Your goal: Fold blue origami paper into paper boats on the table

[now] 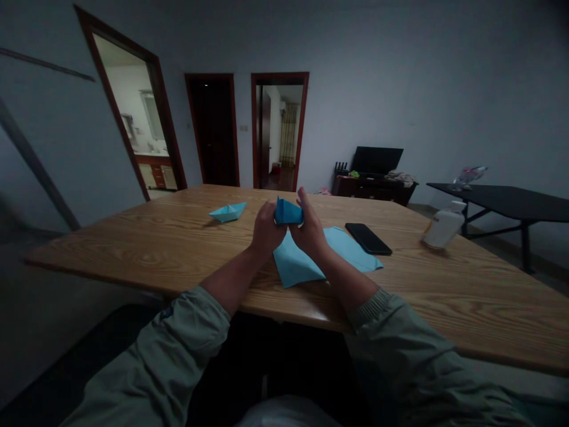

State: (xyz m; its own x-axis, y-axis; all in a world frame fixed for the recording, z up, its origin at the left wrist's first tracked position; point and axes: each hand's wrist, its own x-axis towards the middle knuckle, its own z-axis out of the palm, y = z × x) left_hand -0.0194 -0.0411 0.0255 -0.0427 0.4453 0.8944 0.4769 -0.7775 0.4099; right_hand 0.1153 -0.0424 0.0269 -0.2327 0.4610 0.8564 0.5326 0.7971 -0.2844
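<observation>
A folded piece of blue paper (288, 212) is held up above the table between both my hands. My left hand (267, 226) closes on its left side, and my right hand (310, 224) grips the right side with the thumb or a finger pointing up. Some of the paper's lower edge is hidden by my fingers. Beneath my hands and right forearm lie light blue paper sheets (300, 270), flat on the wooden table (178, 255). To the left of my hands sits a finished light blue paper boat (228, 212).
A black phone (368, 238) lies right of the sheets. Farther right stands a white bottle (444, 225) with a pale cap. Behind the table are a dark cabinet with a black screen (377, 160), a black table (507, 198) and several doorways.
</observation>
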